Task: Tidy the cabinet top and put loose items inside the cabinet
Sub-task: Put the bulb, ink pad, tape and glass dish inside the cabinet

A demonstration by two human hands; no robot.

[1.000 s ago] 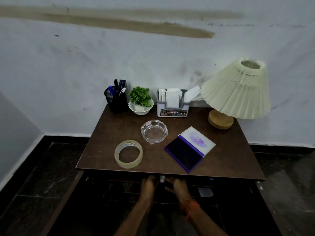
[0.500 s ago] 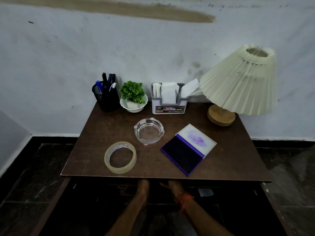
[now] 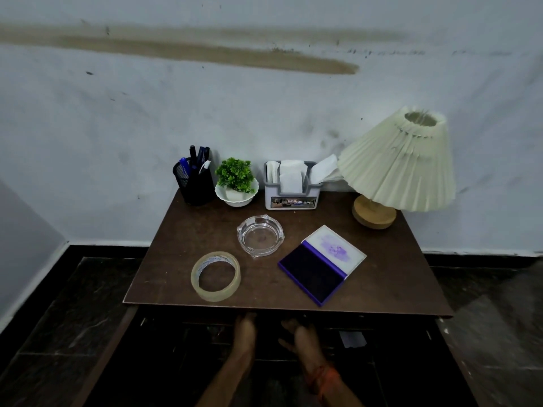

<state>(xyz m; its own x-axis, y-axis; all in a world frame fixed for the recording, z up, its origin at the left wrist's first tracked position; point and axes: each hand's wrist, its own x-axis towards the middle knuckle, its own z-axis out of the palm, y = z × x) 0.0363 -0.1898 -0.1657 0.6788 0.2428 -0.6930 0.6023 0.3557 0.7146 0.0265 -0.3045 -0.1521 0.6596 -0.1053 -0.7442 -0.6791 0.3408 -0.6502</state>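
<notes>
left hand and right hand reach below cabinet top front edge, fingers too dark to tell. tape roll, ashtray, open stamp pad lie on top.

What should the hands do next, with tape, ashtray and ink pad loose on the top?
Probably get the cabinet front open first. The left hand and right hand are both low under the front edge of the cabinet top, while the tape roll, glass ashtray and ink pad lie untouched above. The front is too dark to read.
</notes>
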